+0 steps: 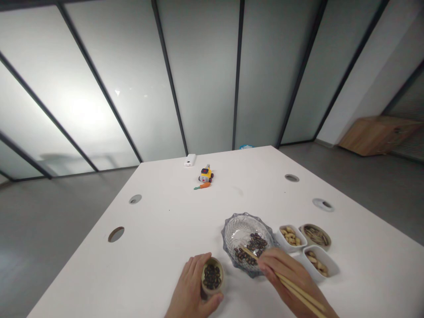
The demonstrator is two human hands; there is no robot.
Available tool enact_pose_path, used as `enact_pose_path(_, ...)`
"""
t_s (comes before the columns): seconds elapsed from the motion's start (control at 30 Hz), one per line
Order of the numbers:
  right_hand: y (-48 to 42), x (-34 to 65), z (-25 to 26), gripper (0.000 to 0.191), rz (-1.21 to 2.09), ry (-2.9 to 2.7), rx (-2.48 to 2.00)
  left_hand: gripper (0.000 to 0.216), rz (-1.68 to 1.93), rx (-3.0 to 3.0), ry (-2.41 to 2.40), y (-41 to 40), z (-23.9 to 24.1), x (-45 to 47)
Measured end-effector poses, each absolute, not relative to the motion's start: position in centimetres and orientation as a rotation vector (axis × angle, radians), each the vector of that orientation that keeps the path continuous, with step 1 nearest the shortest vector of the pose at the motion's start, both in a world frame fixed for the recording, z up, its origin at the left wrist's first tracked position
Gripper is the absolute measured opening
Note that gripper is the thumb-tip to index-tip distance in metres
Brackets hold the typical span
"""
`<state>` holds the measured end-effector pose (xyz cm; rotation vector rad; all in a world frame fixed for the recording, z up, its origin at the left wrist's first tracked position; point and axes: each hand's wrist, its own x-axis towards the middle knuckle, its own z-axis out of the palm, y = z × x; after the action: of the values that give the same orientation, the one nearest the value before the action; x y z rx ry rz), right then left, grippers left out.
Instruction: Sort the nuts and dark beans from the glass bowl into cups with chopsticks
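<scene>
My left hand (194,287) is wrapped around a small round cup (218,293) that holds dark beans (212,277). To its right stands a scalloped clear glass bowl (236,232), with more dark beans (256,243) lying in its right and lower parts. A pair of wooden chopsticks (294,289) is gripped in my right hand (288,274), which hovers at the bowl's lower right rim. The chopstick tips reach down among the beans in the bowl; whether they pinch a bean is too small to tell.
Right of the bowl are two white square dishes (300,248) of pale nuts and a round dish (327,240) of thin brown pieces. Farther back lie a toy carrot (204,185), a yellow toy vehicle (206,174) and a white box-like device (190,160). The white table (159,238) has several round holes.
</scene>
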<state>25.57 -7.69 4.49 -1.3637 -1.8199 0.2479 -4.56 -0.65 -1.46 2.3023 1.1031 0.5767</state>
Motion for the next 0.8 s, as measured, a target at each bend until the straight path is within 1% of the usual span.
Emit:
enact_pose_path(0.13, -7.8, 26.5, 4.0, 0.025, 0.092, -1.738, -1.465, 0.081, 0.581, 2.291, 1.099, -0.6, -1.4, -4.6)
enact_pose_path(0.3, -7.8, 27.1, 4.3, 0.038, 0.042, -1.596, -1.642, 0.08, 0.569, 2.264, 1.075, -0.6, -1.2, -4.5)
enact_pose_path(0.53, -7.0, 26.3, 6.0, 0.032, 0.214, -1.753, -1.5, 0.08, 0.556, 2.243, 1.09, -0.5, -1.1, -4.3)
enact_pose_path(0.67, -7.0, 26.3, 5.4, 0.026, 0.2, -1.782, -1.447, 0.082, 0.548, 2.226, 1.102, -0.5, -0.8, -4.0)
enact_pose_path(0.8, -7.0, 26.6, 4.6, 0.029, 0.117, -1.789, -1.428, 0.081, 0.542, 2.2, 1.122, -0.7, -0.3, -3.8)
